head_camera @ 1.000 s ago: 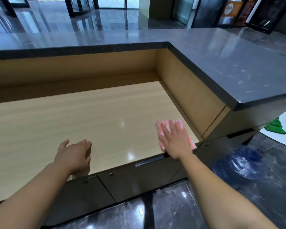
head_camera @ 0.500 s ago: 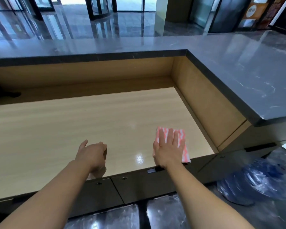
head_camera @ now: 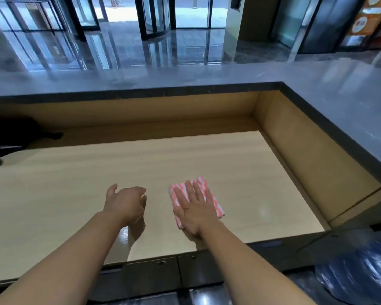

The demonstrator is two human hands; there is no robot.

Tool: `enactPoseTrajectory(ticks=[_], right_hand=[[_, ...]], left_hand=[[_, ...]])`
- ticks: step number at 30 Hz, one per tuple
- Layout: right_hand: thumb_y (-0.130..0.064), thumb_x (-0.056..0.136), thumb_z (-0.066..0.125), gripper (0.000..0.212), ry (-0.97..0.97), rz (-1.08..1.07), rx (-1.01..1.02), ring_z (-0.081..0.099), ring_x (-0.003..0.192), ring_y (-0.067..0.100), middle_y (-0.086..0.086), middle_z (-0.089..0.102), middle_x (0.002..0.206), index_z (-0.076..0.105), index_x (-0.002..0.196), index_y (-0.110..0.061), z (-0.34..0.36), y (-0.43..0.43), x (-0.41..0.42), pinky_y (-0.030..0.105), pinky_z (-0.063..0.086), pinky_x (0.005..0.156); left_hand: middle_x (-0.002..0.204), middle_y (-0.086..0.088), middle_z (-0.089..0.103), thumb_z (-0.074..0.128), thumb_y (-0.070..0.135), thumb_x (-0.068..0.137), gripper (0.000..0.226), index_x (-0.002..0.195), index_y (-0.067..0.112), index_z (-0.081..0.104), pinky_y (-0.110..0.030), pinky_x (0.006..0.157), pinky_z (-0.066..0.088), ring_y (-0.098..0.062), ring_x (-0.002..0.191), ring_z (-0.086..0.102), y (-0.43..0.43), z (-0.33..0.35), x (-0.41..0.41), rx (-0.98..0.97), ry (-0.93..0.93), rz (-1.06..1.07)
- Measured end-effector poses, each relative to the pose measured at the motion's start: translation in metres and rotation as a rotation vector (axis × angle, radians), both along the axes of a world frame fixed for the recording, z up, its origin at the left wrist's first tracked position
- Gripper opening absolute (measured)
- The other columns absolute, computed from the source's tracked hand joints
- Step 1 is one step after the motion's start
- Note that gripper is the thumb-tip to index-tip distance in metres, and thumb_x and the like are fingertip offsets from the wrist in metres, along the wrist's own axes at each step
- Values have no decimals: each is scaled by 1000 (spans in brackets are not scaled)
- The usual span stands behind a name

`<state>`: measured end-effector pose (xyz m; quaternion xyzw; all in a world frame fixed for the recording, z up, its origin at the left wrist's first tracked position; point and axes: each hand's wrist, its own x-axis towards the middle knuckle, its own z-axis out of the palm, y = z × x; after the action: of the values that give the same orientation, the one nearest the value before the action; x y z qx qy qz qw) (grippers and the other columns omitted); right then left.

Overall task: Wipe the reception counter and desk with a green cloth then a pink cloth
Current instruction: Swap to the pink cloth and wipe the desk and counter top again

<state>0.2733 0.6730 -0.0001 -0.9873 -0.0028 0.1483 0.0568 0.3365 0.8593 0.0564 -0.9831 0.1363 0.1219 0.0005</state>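
A pink-and-white striped cloth [head_camera: 216, 205] lies flat on the light wooden desk [head_camera: 75, 190], toward its front middle. My right hand [head_camera: 193, 208] presses on the cloth with straight, spread fingers and covers most of it. My left hand [head_camera: 125, 204] hovers just above the desk to the left of the cloth, fingers loosely curled, holding nothing. The dark grey stone counter [head_camera: 339, 100] runs along the back and the right side, above the desk. No green cloth is in view.
A black object [head_camera: 13, 137] sits at the desk's far left. Dark drawers [head_camera: 163, 274] run under the desk's front edge. A blue water bottle [head_camera: 361, 274] lies on the glossy floor at the lower right. Wooden walls enclose the desk at back and right.
My right hand has slid the pink cloth leftward along the desk, away from the right wall. My left hand has shifted with it, and my view has turned left.
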Motion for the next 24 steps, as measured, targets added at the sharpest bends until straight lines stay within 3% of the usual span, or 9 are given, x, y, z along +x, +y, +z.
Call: enactPoseTrajectory(ticks=[7,11,15,18,21,24], right_hand=[[-33,104,26,68,86,-290,59,-31,143,27,8,-30,158,-23,151,-30,12,4,77,51,-20,114],[-42,103,16,61,113,-404,118,-29,145,26,7,-29,158,-18,153,-32,18,15,132,49,-21,113],[-42,101,17,62,80,-459,123,-25,147,25,6,-25,160,-14,154,-32,15,20,180,49,-20,113],[-44,101,17,62,51,-494,75,-22,148,25,7,-21,161,-10,155,-32,14,20,217,49,-19,114],[-44,101,15,58,75,-535,18,-17,149,26,8,-10,163,2,156,-28,12,32,253,51,-16,115],[-40,100,19,53,102,-513,-58,7,148,32,12,20,159,31,149,-23,18,60,283,54,-6,117]], left_hand=[[141,9,49,40,15,92,47,136,30,47,-41,117,1,-12,132,43,42,9,69,-16,-20,-22],[148,6,42,40,17,94,44,135,29,48,-42,117,2,-12,137,37,62,7,108,-19,-9,-69],[151,4,38,38,21,97,38,132,27,49,-42,117,3,-12,137,36,89,-2,151,-13,3,-70],[142,1,44,44,29,95,35,130,24,47,-42,117,9,-14,132,40,114,-8,181,8,-36,-35],[143,0,42,48,37,93,47,136,20,42,-37,115,15,-15,135,36,140,-10,208,10,-64,7],[142,1,43,45,40,93,42,130,20,45,-34,111,20,-16,131,39,155,-14,220,7,-17,0]])
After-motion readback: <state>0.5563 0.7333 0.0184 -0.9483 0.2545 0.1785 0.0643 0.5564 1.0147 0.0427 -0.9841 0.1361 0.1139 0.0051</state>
